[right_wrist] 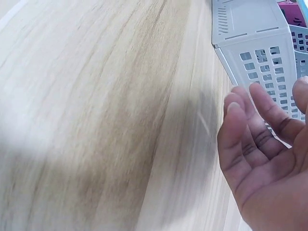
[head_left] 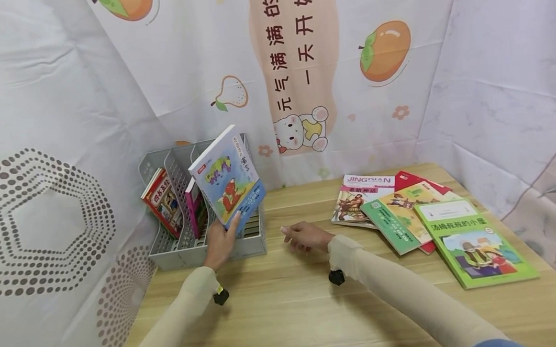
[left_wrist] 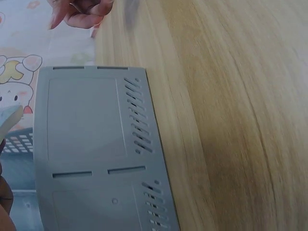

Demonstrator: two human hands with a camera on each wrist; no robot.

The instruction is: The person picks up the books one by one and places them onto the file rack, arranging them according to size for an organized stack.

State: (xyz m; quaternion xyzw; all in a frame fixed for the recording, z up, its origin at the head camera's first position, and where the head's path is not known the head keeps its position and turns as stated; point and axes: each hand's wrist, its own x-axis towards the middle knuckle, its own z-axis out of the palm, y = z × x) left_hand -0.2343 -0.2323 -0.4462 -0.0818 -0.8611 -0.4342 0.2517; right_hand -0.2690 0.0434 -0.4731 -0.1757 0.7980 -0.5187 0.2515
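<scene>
A picture book (head_left: 228, 176) with a fox on its cover is gripped near its bottom edge by my left hand (head_left: 221, 244). It leans at the right compartment of a grey book rack (head_left: 188, 258); whether its lower end touches the rack is hidden. A red book (head_left: 163, 200) stands in the rack's left compartment, and a magenta book (head_left: 194, 209) in the middle one. Just right of the rack, my right hand (head_left: 305, 236) hovers with loosely curled fingers. The right wrist view shows this hand (right_wrist: 264, 168) holding nothing, beside the rack's perforated side.
On the wooden table's right side lie several overlapping books: a white-titled one (head_left: 355, 198), a red one (head_left: 407, 176), a green-and-yellow one (head_left: 398, 222) and a bright green one (head_left: 475, 242). A printed curtain (head_left: 196, 57) hangs behind and at the sides.
</scene>
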